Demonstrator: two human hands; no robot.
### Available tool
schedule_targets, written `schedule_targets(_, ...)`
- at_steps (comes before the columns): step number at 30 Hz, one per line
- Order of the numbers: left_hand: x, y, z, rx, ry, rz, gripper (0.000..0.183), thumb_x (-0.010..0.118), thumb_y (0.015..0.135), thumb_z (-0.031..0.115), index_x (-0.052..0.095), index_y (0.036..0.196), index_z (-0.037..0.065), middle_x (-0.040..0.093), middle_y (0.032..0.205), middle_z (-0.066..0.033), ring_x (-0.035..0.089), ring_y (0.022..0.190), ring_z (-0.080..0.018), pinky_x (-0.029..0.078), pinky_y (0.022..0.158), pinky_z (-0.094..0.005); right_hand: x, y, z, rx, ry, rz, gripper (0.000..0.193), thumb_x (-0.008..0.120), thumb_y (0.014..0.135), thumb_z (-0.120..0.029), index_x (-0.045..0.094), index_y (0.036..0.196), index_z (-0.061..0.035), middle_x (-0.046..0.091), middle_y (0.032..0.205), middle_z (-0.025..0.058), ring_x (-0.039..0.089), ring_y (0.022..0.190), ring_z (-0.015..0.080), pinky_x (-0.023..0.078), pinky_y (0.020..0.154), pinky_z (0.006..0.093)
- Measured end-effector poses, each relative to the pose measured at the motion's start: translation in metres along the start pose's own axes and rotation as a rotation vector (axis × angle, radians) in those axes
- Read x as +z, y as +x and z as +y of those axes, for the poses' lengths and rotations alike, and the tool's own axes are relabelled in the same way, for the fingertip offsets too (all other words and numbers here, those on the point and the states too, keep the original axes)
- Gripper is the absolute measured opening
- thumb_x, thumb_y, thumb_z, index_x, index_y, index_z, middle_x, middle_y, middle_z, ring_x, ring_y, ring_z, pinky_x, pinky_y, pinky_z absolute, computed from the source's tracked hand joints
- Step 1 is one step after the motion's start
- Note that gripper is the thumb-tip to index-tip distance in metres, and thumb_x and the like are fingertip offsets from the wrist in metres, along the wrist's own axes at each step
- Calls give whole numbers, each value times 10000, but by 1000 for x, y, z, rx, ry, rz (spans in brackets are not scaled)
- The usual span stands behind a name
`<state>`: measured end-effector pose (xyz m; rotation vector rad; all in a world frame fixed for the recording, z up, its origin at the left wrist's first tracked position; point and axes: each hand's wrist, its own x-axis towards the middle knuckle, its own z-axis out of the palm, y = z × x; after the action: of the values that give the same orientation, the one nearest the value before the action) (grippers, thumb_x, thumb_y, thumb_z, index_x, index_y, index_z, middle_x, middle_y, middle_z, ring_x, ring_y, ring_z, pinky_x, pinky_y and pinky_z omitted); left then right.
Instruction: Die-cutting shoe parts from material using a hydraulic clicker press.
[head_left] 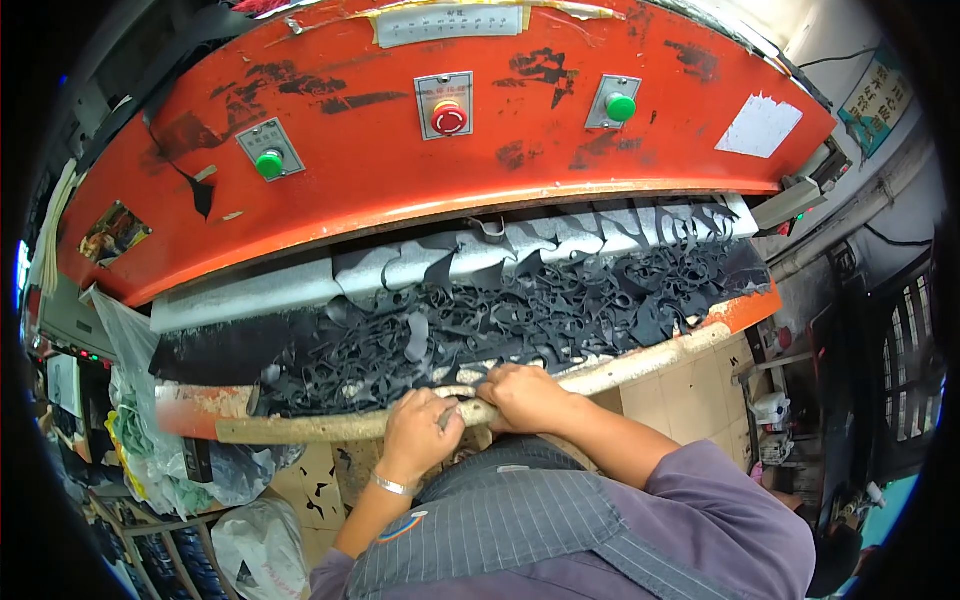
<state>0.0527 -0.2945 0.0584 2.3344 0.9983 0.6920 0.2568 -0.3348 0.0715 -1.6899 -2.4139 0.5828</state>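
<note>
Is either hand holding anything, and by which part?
Cannot be told: the left hand and right hand curl at the pale front edge strip, hiding what either grip contains.

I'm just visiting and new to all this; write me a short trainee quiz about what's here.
1. Which colour is the round button between the two round green buttons on the orange-red painted panel? A) blue B) red C) white
2. True or false: the silver metal bracelet is by the person's bare left hand, not the bare right hand.
3. What is heaped between the long white slab and the long pale worn rail?

Key: 1. B; 2. True; 3. Curled black scraps.
</note>
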Motion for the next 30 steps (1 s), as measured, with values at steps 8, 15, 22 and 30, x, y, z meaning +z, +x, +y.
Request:
schedule_targets(8, -38, 119, -30, 121, -51, -69, 150, 665, 826, 147, 711, 911, 33, 687, 844, -132, 650, 773, -298, 512, 707, -381, -51, 120, 130, 220, 50, 830, 329, 722, 791, -301, 656, 924, -7, 650, 1067, 247, 606, 1034, 415, 486, 889, 444)
schedule_targets(15, -12, 183, -91, 247, 275, -235, 529, 653, 851, 348, 555, 1319, 120, 520, 1380, -144, 377, 1368, -331, 238, 1130, -531, -39, 131, 176, 348, 903, 700, 244, 780, 764, -151, 590, 821, -11, 653, 912, 174, 637, 876, 297, 477, 874, 352)
schedule_targets(22, -25, 238, -126, -134, -165, 189, 546, 645, 825, 137, 475, 1331, 20, 609, 1250, -164, 624, 707, -246, 468, 892, -363, -34, 196, 132, 95, 189, 743, 310, 753, 763, -236, 574, 897, -22, 599, 1178, 292, 545, 1181, 408, 382, 1067, 476)
schedule_targets(30, -14, 239, -147, -141, 46, -31, 780, 597, 807, 167, 239, 1471, -29, 560, 1360, -97, 609, 670, -180, 220, 1147, -407, -23, 201, 138, -13, 51, 726, 257, 721, 772, -214, 572, 899, -47, 603, 1204, 217, 543, 1205, 353, 403, 1054, 458)
